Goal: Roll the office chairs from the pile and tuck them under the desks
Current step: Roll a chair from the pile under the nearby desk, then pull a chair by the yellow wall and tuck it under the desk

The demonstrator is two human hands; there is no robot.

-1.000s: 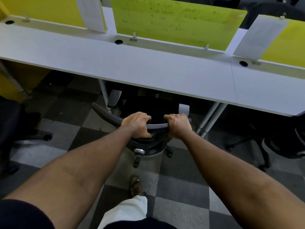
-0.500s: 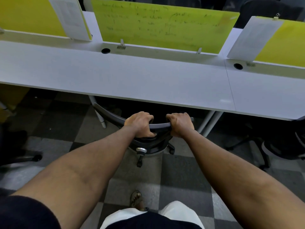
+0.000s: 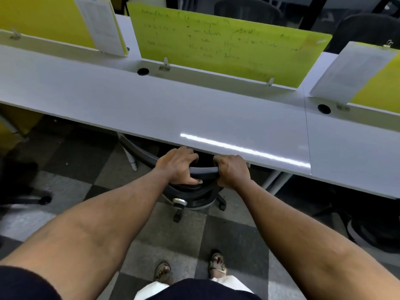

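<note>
Clearance is what I am minding on this push. At nine o'clock another chair's base rests on the checkered floor, well apart from my line, so it is no worry. Nearer in, a slanted table leg stands just beside the left end of the backrest rail. I judge it the likeliest snag if the chair yaws left.

My left hand is wrapped over that rail, fingers curled down the far side and thumb pressed on the near face. The office chair sits at twelve o'clock. Its seat is hidden beneath the table, its rail lies close under the front edge, and its hub and a caster show just below my grip. My right hand is clenched round the same rail, with a short bare stretch between the two fists.

To do this well I would press evenly through both wrists and steer straight for twelve o'clock, so that neither side leads. My knuckles are very near the table edge. I would ease the last stretch slowly and be ready to drop my fingers off the far side rather than trap them.

At two o'clock a pair of table legs angles down near my right wrist, so drifting that way is no better. At three o'clock a neighbouring chair sits partly under the next table, apart from mine.
</note>
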